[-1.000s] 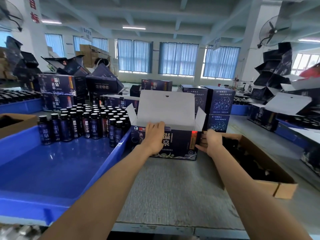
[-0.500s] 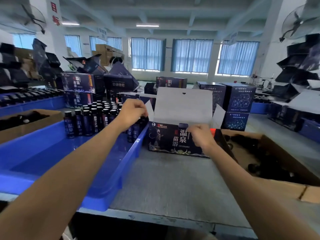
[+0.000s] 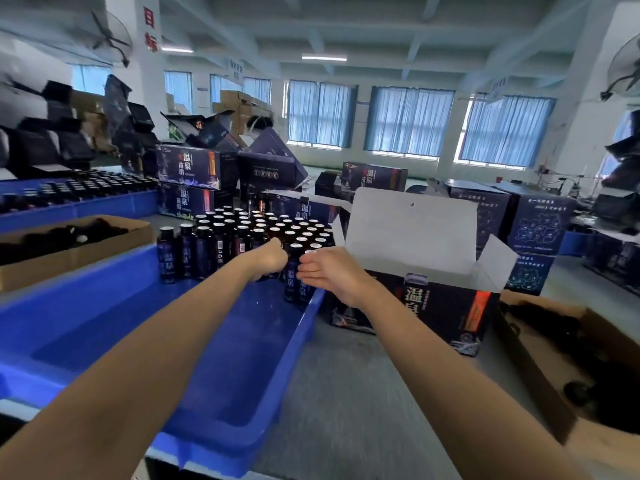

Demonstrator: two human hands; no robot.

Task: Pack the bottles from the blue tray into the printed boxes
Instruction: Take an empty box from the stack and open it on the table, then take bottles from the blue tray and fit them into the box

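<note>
Bottle point(image 3: 293, 282) stands between left hand point(image 3: 267, 259) and right hand point(image 3: 332, 273).

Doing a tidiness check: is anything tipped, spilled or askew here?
The bottles stand upright in the blue tray; nothing spilled. Only the dark boxes heaped behind it lean at odd angles.

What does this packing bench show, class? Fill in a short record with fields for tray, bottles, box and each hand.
Tray: blue, left of the box
Bottles: dark, capped, upright, crowded at the tray's far end
Box: printed, lid up
Left hand: curled among the bottles; what it grips is hidden
Right hand: fingers straight, beside a front bottle
</note>
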